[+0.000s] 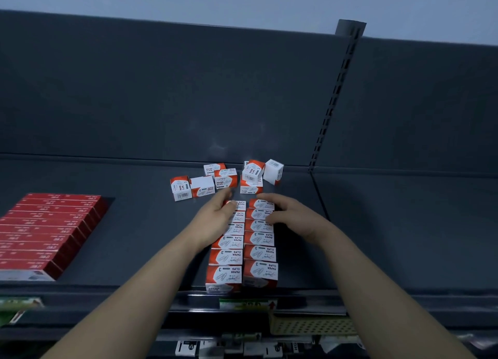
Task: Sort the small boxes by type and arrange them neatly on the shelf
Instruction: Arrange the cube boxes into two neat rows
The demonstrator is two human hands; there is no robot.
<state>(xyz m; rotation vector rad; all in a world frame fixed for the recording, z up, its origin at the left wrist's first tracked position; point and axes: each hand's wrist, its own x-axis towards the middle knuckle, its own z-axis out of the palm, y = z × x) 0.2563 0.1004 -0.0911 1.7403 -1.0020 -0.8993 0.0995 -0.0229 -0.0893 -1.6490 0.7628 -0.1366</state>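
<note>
Two neat columns of red-and-white paper clip boxes (260,252) run from the shelf's front edge toward the back. My left hand (215,219) lies over the far end of the left column and its fingers touch the top box (239,205). My right hand (289,214) rests with curled fingers on the far boxes of the right column (260,204). Behind both hands, several loose paper clip boxes (225,178) lie jumbled near the back panel, some stacked or tilted (273,171).
The dark shelf (377,237) has a long block of flat red boxes (45,232) at the left. A slotted upright (334,99) divides the back panel. Below the front edge hang a green price label (246,304) and a perforated basket (310,326).
</note>
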